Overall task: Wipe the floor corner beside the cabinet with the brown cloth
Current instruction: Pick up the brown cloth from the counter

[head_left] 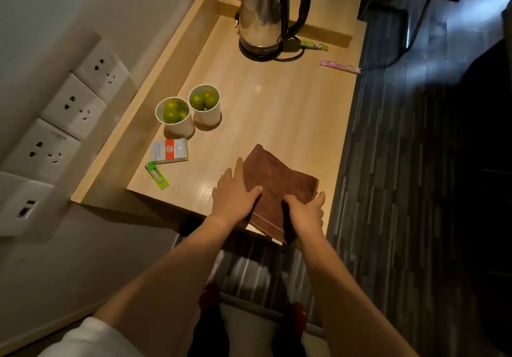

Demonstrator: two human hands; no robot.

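Observation:
A folded brown cloth (279, 182) lies at the near right corner of the light wooden cabinet top (266, 101), its near edge hanging over the front. My left hand (235, 193) rests flat on the cloth's left side, fingers spread. My right hand (304, 212) grips the cloth's near right edge, thumb on top and fingers curled around the side. The striped floor beside the cabinet (393, 190) runs along the right; its corner is dark.
A steel kettle (266, 13) stands at the back. Two paper cups of green fruit (191, 110), a small box (169, 150) and a green lighter (157, 175) sit left. Two sachets (339, 66) lie near the right edge. Wall sockets (69, 107) line the left wall.

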